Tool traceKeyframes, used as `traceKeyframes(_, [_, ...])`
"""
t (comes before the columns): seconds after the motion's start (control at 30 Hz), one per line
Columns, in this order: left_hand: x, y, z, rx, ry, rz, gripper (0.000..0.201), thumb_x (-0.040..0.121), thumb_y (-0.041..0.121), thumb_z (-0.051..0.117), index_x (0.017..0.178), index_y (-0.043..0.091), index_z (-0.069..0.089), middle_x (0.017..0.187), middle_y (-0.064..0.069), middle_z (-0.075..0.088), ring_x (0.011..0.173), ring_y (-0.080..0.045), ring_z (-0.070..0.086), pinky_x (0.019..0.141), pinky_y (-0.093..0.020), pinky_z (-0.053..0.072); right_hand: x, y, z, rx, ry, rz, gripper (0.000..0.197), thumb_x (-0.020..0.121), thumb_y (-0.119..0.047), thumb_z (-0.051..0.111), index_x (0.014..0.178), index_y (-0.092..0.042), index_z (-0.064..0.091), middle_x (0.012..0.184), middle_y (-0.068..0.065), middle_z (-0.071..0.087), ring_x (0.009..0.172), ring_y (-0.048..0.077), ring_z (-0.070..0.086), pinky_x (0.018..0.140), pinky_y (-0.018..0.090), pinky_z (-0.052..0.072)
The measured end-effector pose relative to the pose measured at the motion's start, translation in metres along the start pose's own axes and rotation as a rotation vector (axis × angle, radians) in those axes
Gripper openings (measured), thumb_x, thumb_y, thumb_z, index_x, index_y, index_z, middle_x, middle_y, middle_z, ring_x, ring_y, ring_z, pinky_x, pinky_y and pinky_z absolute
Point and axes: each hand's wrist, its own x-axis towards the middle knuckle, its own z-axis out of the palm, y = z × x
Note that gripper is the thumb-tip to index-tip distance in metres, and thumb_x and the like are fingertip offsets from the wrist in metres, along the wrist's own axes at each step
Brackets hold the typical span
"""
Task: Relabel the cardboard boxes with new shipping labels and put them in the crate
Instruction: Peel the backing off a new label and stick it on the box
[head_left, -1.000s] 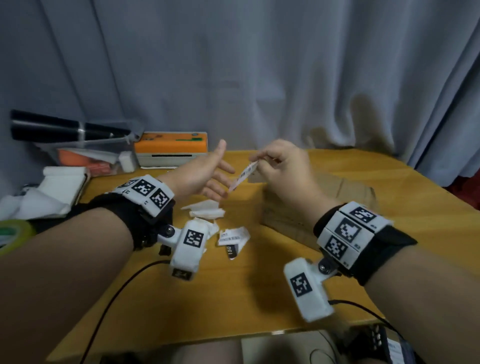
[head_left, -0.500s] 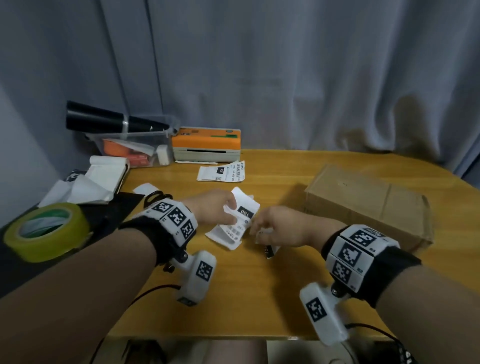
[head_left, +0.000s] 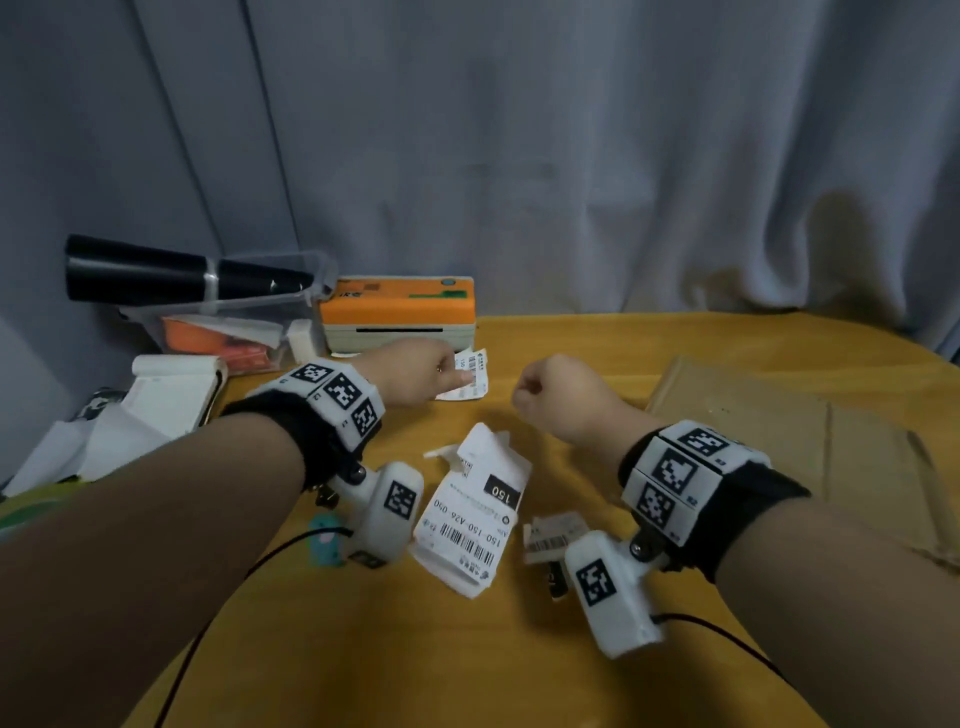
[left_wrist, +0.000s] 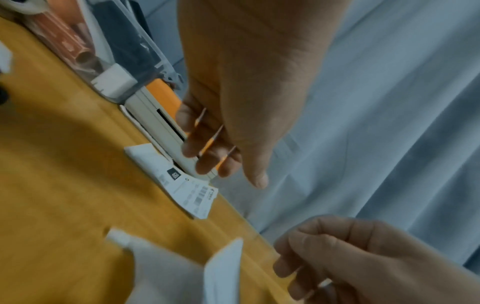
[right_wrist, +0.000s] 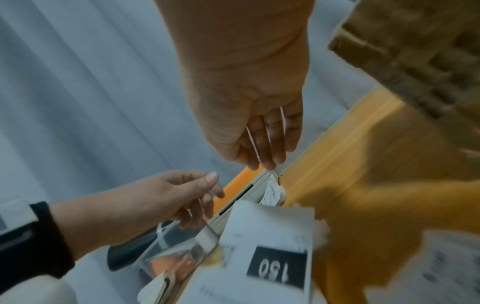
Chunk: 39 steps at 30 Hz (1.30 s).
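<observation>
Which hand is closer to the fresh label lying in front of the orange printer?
Left. The left hand reaches right over the fresh label by the orange printer; the right hand hangs apart, toward the cardboard box.

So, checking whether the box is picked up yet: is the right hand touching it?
Apart. The head view shows a strip of bare table between the right hand and the box.

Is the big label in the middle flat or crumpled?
Crumpled. The label lies on the table with its top end bent and torn and its bottom edge curled.
</observation>
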Motion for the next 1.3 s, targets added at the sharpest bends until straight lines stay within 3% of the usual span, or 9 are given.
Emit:
traceKeyframes(0.17, [0.066,-0.011,0.007,0.074,0.004,0.075,0.039,0.092,0.025,0.057,0.129,0.018,0.049,0.128,-0.005,0.049,0.11,-0.021,0.054,0.094,-0.034,0.045,0.037,0.017,-0.004,0.069,0.016,0.087,0.026,0.091,-0.022,0.052,0.085,-0.002,0.067,0.079,0.012,0.064,0.077,0.029,0.059,0.064,0.03,0.045])
traceKeyframes(0.3, [0.106,-0.011,0.019,0.219,-0.042,0.126,0.054,0.091,0.012,0.054,0.14,0.027,0.037,0.138,-0.007,0.032,0.113,-0.025,0.049,0.091,-0.032,0.045,0.059,0.028,-0.007,0.076,0.007,0.145,0.027,0.091,-0.024,0.052,0.087,-0.002,0.068,0.075,0.009,0.06,0.072,0.025,0.055,0.062,0.026,0.041])
traceKeyframes(0.43, [0.128,-0.008,0.034,0.406,-0.043,0.11,0.047,0.094,0.03,0.047,0.139,0.025,0.036,0.144,-0.002,0.031,0.121,-0.027,0.042,0.092,-0.036,0.041,0.073,0.032,-0.01,0.081,0.008,0.155,0.024,0.09,-0.023,0.054,0.088,-0.004,0.069,0.076,0.007,0.06,0.075,0.024,0.056,0.065,0.026,0.04])
traceKeyframes(0.63, [0.128,-0.015,0.018,0.542,0.025,0.26,0.018,0.09,0.024,0.055,0.103,0.024,0.067,0.123,0.001,0.051,0.113,-0.021,0.042,0.093,-0.032,0.036,0.084,0.033,-0.014,0.049,0.002,0.142,0.019,0.089,-0.024,0.055,0.083,-0.009,0.065,0.08,0.007,0.06,0.079,0.024,0.055,0.068,0.027,0.041])
traceKeyframes(0.8, [0.105,-0.03,-0.017,0.512,0.17,0.285,0.024,0.094,0.034,0.05,0.107,0.027,0.069,0.128,0.004,0.053,0.118,-0.019,0.042,0.096,-0.034,0.034,0.085,0.024,-0.023,0.09,0.012,0.117,0.02,0.091,-0.022,0.053,0.094,-0.007,0.065,0.086,0.007,0.061,0.083,0.023,0.056,0.068,0.027,0.041])
traceKeyframes(0.9, [0.085,-0.032,-0.041,0.525,0.253,0.218,0.026,0.096,0.028,0.046,0.109,0.021,0.068,0.115,-0.002,0.061,0.109,-0.023,0.051,0.091,-0.037,0.04,0.08,0.013,-0.029,0.207,0.057,0.094,0.025,0.092,-0.026,0.055,0.106,-0.006,0.061,0.092,0.006,0.059,0.086,0.022,0.055,0.07,0.027,0.041])
traceKeyframes(1.0, [0.062,-0.027,-0.065,0.507,0.378,0.099,0.023,0.095,0.02,0.047,0.108,0.013,0.066,0.106,-0.009,0.063,0.104,-0.028,0.055,0.088,-0.041,0.047,0.072,0.002,-0.039,0.321,0.103,0.065,0.044,0.092,-0.034,0.057,0.126,-0.007,0.051,0.117,0.008,0.057,0.108,0.023,0.054,0.087,0.029,0.043])
traceKeyframes(1.1, [0.041,-0.01,-0.085,0.382,0.495,0.027,0.025,0.096,0.023,0.048,0.104,0.006,0.064,0.103,-0.015,0.063,0.099,-0.032,0.056,0.082,-0.039,0.046,0.063,-0.006,-0.051,0.358,0.178,0.026,0.056,0.091,-0.039,0.057,0.135,-0.008,0.042,0.136,0.011,0.049,0.124,0.025,0.048,0.1,0.032,0.041])
traceKeyframes(1.3, [0.014,0.057,-0.083,-0.157,0.569,0.104,0.021,0.088,0.025,0.063,0.088,0.004,0.065,0.082,-0.013,0.065,0.074,-0.023,0.056,0.063,-0.027,0.036,0.036,0.0,-0.08,0.449,0.36,-0.038,0.058,0.093,-0.038,0.054,0.139,-0.007,0.038,0.142,0.012,0.044,0.132,0.026,0.041,0.109,0.041,0.035])
